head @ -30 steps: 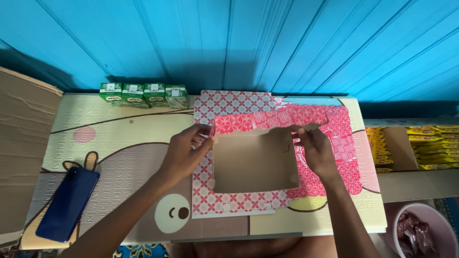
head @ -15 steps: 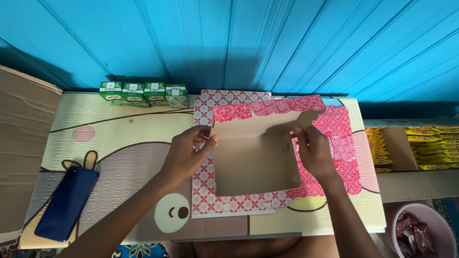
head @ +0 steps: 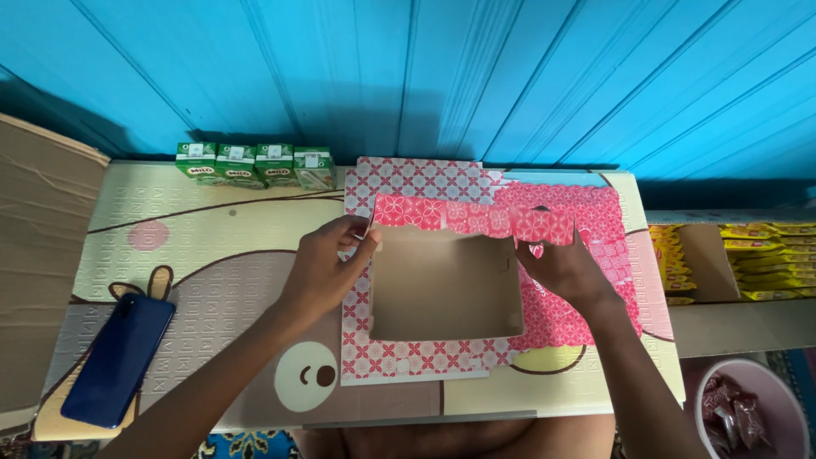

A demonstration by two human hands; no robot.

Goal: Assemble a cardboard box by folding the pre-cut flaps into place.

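From the head view, a half-formed cardboard box (head: pixel 446 285) with a plain brown inside and a pink patterned outside sits near the middle of the surface (head: pixel 212 246), on top of a stack of flat patterned sheets (head: pixel 408 361). The left hand (head: pixel 327 268) is closed in a pinch on the box's left wall near the far corner, thumb and fingers pressing the card upright. The right hand (head: pixel 565 268) grips the right wall at its far corner, fingers curled over the edge, next to the raised back wall that shows its pink print. As far as can be judged, the back and both side walls stand upright and the base lies flat, so the box looks mostly shaped; the near wall appears low or not yet locked, and whether the corner tabs are tucked in cannot be told. Four green drink cartons (head: pixel 255 163) stand in a row at the far edge, well apart from the hands. A blue phone (head: pixel 117 359) lies at the near left corner. Yellow packets (head: pixel 765 259) fill a tray to the right.
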